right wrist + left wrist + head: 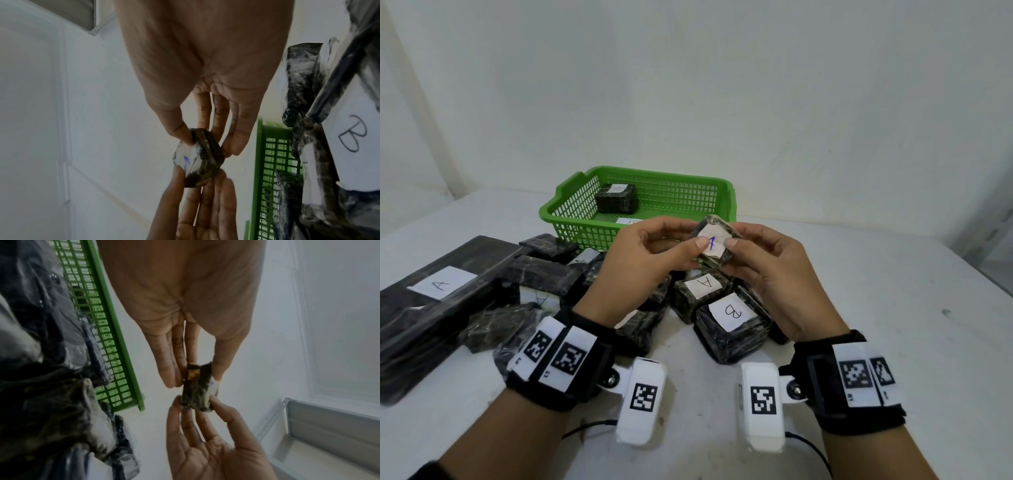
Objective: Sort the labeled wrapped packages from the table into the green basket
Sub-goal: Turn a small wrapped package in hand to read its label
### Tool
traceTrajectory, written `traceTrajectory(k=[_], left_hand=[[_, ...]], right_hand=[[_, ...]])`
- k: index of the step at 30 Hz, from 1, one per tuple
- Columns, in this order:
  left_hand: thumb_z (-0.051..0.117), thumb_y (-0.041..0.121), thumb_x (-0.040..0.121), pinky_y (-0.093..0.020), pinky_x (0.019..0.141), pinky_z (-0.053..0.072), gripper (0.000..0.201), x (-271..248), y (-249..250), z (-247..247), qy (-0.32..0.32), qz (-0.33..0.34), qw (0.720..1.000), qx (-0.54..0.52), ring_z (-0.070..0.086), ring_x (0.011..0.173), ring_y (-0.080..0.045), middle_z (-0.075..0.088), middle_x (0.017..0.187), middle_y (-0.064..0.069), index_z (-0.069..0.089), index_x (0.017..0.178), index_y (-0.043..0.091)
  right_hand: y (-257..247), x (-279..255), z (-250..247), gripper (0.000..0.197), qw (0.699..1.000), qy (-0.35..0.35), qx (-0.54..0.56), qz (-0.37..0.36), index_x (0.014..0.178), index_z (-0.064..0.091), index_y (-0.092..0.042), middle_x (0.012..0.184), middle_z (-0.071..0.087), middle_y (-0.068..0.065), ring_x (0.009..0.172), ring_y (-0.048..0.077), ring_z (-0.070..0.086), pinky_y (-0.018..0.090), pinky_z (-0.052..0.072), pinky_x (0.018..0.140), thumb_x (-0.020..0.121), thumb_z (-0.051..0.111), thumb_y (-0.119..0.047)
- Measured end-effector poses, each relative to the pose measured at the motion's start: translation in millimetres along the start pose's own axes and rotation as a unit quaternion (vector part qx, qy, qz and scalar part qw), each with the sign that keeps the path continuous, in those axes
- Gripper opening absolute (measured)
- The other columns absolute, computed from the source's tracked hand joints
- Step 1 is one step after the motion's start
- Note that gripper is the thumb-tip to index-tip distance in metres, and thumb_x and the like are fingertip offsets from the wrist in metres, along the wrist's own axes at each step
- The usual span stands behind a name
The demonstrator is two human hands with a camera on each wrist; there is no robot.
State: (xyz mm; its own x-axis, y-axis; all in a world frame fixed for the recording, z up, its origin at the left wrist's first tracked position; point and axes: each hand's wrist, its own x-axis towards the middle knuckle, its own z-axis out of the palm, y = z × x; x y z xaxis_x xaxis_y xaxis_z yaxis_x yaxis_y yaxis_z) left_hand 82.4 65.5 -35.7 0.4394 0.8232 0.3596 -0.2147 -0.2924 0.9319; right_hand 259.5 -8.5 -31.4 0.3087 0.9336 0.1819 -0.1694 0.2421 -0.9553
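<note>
Both hands hold one small wrapped package (715, 246) in the air just near of the green basket (571, 219), above the pile on the bench (859, 308). The package is tilted, its white labelled face turned up toward the head camera and its long axis running from far-left down to near-right. The left hand (650, 255) pinches its left edge between thumb and fingers; the right hand (767, 270) pinches the right edge the same way. A blue mark sits on the label, partly covered by both thumbs, so the letter is hard to make out.

The package is a flat, squarish block in dark, glossy, crinkled film. In the left wrist view it shows edge-on, with a small orange patch at one corner.

The basket is lattice-sided plastic and holds one dark package (616, 198) at its far-left corner; a white label lies on its floor, cut off by the hands. The pile (544, 274) of similar dark bundles is partly hidden by the wrists. One label reads B (732, 312); others read A (703, 283), including that on a long flat package (431, 308) at the left.
</note>
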Motion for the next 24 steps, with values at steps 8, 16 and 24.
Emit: traceTrajectory(k=[8,16,24], left_hand=[[0.083,0.018,0.076,-0.041,0.089,0.063,0.046,9.4,-1.1,-1.1,0.044,-0.081,0.995,-0.039,0.075,0.101,-0.038,0.077,0.105,-0.022,0.069,0.112,-0.008],[0.073,0.024,0.093,-0.034,0.089,0.062,0.027,67.1,30.3,-35.1,-0.004,-0.096,0.992,0.077,0.078,0.095,-0.025,0.08,0.1,-0.014,0.074,0.109,0.002],[0.072,0.035,0.092,-0.036,0.092,0.049,0.03,185.1,29.0,-97.1,0.072,-0.149,0.956,0.241,0.067,0.115,-0.027,0.075,0.114,-0.004,0.076,0.11,0.01]], right_hand=[[6.1,8.2,11.0,0.034,0.997,0.012,0.062,0.043,0.124,0.065,0.009,0.111,0.078,0.022,0.1,0.029,0.077,0.037,0.064,0.088,0.094,0.072,-0.005],[-25.7,70.1,34.6,0.029,0.999,0.008,-0.007,0.044,0.117,0.069,0.012,0.113,0.076,0.025,0.082,0.026,0.077,0.027,0.063,0.068,0.093,0.075,-0.005],[-19.4,169.8,66.9,0.023,0.988,0.014,-0.067,0.136,0.113,0.066,0.01,0.115,0.071,0.025,0.077,0.027,0.071,0.029,0.063,0.057,0.094,0.073,-0.001]])
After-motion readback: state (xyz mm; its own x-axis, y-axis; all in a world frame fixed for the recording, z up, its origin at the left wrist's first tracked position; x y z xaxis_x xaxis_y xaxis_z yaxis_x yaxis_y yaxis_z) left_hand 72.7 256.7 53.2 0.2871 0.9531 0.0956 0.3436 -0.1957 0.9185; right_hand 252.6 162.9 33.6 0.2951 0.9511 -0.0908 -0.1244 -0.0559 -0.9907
